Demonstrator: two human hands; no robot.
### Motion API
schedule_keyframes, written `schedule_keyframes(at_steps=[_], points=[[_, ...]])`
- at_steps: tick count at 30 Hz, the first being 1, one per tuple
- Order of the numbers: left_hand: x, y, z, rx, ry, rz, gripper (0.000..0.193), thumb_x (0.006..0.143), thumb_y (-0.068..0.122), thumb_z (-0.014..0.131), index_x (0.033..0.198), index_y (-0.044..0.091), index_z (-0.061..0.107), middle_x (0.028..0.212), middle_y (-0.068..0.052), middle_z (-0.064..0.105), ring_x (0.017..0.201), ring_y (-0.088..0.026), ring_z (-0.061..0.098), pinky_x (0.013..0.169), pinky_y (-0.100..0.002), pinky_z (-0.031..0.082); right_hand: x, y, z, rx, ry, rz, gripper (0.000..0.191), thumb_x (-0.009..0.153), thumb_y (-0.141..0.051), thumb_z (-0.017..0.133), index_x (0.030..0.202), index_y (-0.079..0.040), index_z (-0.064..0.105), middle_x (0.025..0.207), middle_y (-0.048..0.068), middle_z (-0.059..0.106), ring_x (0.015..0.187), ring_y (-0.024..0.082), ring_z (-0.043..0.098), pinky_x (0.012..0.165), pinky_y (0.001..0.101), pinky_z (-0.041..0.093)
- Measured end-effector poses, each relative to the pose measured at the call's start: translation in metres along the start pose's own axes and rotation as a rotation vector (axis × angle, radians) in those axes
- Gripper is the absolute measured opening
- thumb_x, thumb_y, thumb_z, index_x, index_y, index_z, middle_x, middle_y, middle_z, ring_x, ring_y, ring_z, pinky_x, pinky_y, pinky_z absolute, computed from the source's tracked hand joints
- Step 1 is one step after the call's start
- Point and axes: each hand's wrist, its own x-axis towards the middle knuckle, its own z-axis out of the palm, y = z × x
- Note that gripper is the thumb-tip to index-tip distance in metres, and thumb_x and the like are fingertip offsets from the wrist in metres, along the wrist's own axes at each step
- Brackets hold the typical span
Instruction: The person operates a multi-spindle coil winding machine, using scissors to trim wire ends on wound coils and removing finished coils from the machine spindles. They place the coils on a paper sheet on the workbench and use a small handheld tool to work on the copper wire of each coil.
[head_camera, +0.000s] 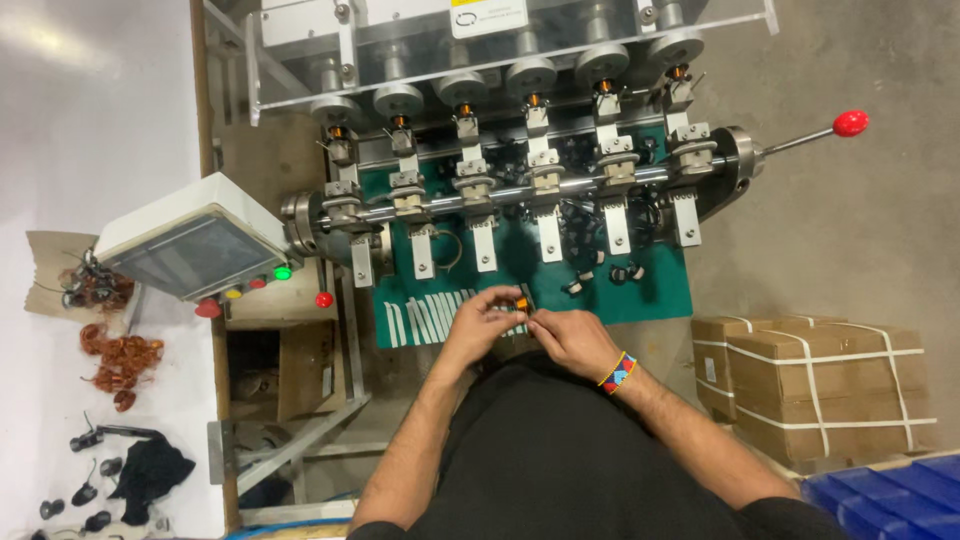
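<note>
Green mat (655, 285) under scattered black bobbins (622, 272)

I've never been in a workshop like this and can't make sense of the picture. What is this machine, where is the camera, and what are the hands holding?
The camera sits on the person's head and looks down, so you see their own arms and hands from above. In front stands a machine with six matching stations in a row, each carrying a small spool of copper-coloured wire, and a lever with a red knob at one end. A control box with coloured buttons sits to the side. On the green mat lie small dark parts. The left hand and right hand together pinch a small orange piece. Strapped cardboard boxes stand nearby.
</note>
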Motion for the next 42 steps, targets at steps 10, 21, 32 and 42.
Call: schedule_keyframes(at_steps=[10,21,32,42], points=[[-0.003,-0.078,0.039,-0.316,0.552,-0.017,0.039,0.094,0.001,0.073,0.131,-0.005,0.062,0.11,-0.016,0.071,0.082,-0.014,0.071,0.069,-0.023,0.053,0.014,0.084,0.014,0.144,-0.406,0.206,0.034,0.094,-0.038,0.065,0.116,-0.012,0.071,0.091,0.016,0.076,0.083,0.037,0.073,0.075,0.0468,0.058],[-0.068,-0.092,0.012,-0.11,0.556,0.029,0.047,0.089,-0.003,0.075,0.134,-0.007,0.061,0.1,-0.011,0.074,0.077,-0.009,0.071,0.073,-0.022,0.058,0.084,0.085,0.066,-0.095,0.02,0.182,0.016,0.094,-0.023,0.065,0.107,-0.018,0.072,0.093,0.015,0.075,0.088,0.041,0.071,0.075,0.052,0.056],[-0.032,-0.064,-0.027,0.04,0.282,0.092,0.038,0.088,0.001,0.077,0.124,0.001,0.066,0.091,-0.002,0.072,0.069,-0.003,0.067,0.06,-0.02,0.054,0.022,0.018,0.054,0.322,-0.09,-0.087,0.026,0.091,-0.013,0.067,0.114,-0.005,0.055,0.126,0.012,0.058,0.114,0.027,0.06,0.091,0.0401,0.052],[-0.019,-0.019,-0.04,0.319,-0.093,0.333,0.043,0.088,-0.001,0.072,0.13,0.005,0.066,0.116,-0.006,0.071,0.071,-0.004,0.063,0.065,-0.022,0.053,0.007,0.029,0.072,0.429,0.141,0.2,0.037,0.099,-0.022,0.065,0.129,-0.004,0.053,0.118,0.008,0.066,0.107,0.017,0.066,0.084,0.0299,0.057]])
